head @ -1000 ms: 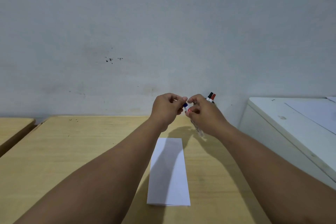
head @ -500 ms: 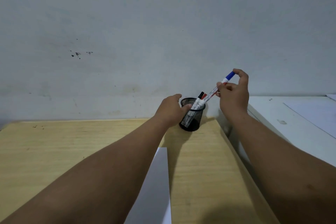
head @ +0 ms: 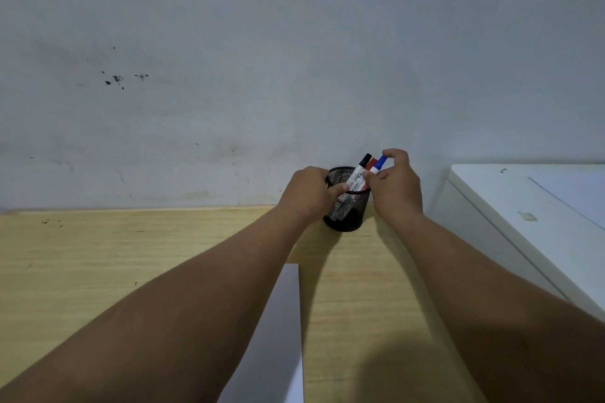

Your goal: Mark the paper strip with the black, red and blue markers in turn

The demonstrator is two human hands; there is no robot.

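Observation:
A black mesh pen cup (head: pixel 347 213) stands at the table's far edge by the wall. My left hand (head: pixel 309 191) grips its rim on the left side. Three markers lean in the cup: the black-capped marker (head: pixel 360 168), the red-capped marker (head: pixel 371 164) and the blue-capped marker (head: pixel 379 164). My right hand (head: pixel 397 181) pinches the blue marker near its cap, with its lower end down inside the cup. The white paper strip (head: pixel 281 337) lies on the table near me, partly hidden by my left forearm.
The wooden table (head: pixel 98 255) runs left from the cup along a grey wall. A white cabinet top (head: pixel 530 206) with a paper sheet on it sits close by on the right, higher than the table.
My right hand has lowered the blue marker from up in the air into the cup beside the other two. My left hand has shifted onto the cup's rim.

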